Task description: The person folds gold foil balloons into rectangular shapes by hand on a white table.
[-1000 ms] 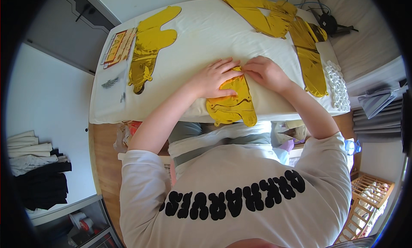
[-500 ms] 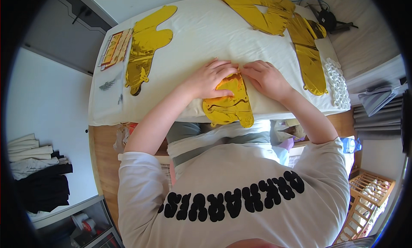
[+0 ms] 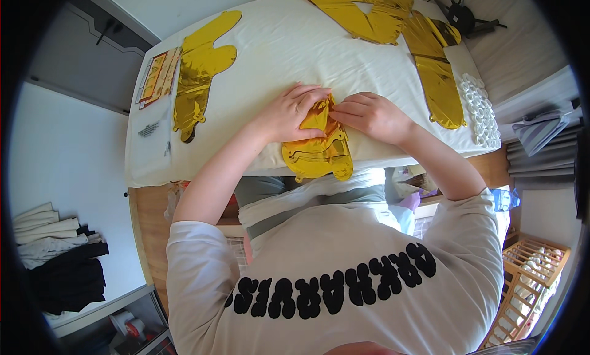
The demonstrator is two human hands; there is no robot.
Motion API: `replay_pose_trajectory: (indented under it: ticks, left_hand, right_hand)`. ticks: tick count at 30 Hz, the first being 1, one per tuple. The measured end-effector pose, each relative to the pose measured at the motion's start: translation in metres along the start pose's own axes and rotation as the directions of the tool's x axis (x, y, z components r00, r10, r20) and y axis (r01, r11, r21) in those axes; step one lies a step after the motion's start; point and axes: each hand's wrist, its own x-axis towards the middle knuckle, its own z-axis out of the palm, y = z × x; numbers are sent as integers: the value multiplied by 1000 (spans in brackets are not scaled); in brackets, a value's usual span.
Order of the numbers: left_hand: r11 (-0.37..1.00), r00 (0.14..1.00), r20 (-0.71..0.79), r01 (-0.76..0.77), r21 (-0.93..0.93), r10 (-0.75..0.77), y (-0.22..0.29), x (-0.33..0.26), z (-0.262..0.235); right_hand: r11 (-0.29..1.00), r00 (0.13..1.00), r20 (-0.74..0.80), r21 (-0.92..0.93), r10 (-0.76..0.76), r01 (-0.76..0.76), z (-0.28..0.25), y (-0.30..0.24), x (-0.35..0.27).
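Note:
A flat, folded gold foil balloon (image 3: 319, 155) lies at the near edge of the white-covered table, its lower end reaching the edge by my lap. My left hand (image 3: 286, 116) rests over its left side, thumb spread away from the fingers and across the foil. At its upper right edge my right hand (image 3: 373, 116) pinches the foil between thumb and bent fingers. Part of the balloon's upper end is hidden beneath the hands.
Another flat gold balloon (image 3: 200, 63) lies at the left, beside a printed package (image 3: 158, 78) and a clear bag (image 3: 153, 126). Two more, a far balloon (image 3: 350, 14) and a right balloon (image 3: 433, 78), lie near white rings (image 3: 480, 118). A black device (image 3: 461, 17) stands behind.
My right hand has shifted left onto the balloon's upper edge and now pinches it. My left hand's fingers have drawn closer together. The view has shifted slightly.

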Motion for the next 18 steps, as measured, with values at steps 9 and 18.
replay_pose_trajectory:
  ticks: [9, 18]
  left_hand:
    - [1000, 1000, 11, 1, 16, -1, -3, -1, 1]
    - [1000, 1000, 7, 4, -21, -4, -2, 0, -2]
  right_hand:
    - [995, 995, -99, 100, -11, 21, 13, 7, 7]
    - [825, 965, 24, 513, 261, -236, 24, 5, 9]
